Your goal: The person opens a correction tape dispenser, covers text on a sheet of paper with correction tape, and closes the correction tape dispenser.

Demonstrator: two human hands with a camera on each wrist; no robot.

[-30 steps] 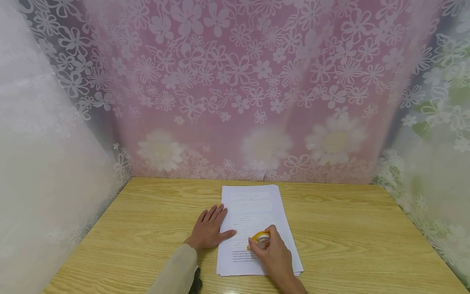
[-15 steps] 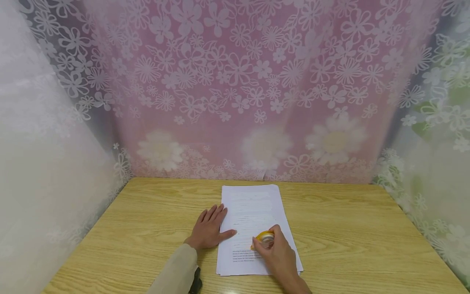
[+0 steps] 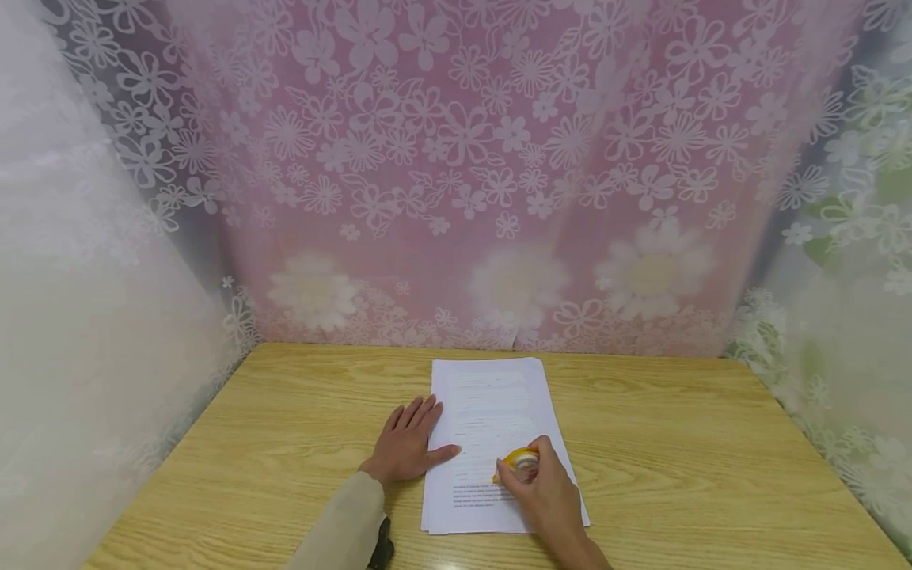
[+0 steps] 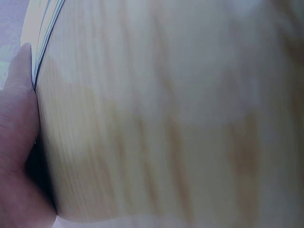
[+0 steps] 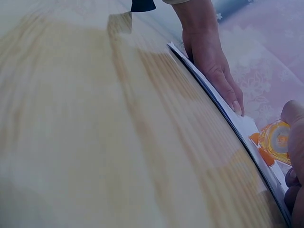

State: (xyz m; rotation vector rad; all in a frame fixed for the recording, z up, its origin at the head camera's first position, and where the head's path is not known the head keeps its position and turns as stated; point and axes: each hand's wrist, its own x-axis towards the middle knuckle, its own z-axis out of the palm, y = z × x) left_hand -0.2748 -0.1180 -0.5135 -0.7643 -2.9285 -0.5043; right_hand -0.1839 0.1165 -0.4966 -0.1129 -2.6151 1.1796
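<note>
A stack of white paper point(image 3: 492, 518) lies on the wooden table, its upper lines mostly covered by white strips and several printed lines showing near the bottom. My left hand point(image 3: 404, 447) rests flat at the stack's left edge, thumb across the page. In the left wrist view, the left hand point(image 4: 16, 118) lies against the sheets' edges. My right hand point(image 3: 549, 499) pinches an orange correction tape point(image 3: 523, 461) between thumb and fingers, its tip down at the first printed line. The right wrist view shows the clear, round body of the correction tape point(image 5: 275, 140) against the page.
The wood-grain table point(image 3: 677, 451) extends to both sides of the paper. A pink floral curtain point(image 3: 463, 198) hangs behind it, with pale floral sheets point(image 3: 107, 317) at the sides. A dark band point(image 3: 382, 546) sits at the left wrist, by the beige sleeve point(image 3: 342, 522).
My right hand has slid the correction tape to the right along the line, moving less in the last half second. My left hand stays in place on the paper.
</note>
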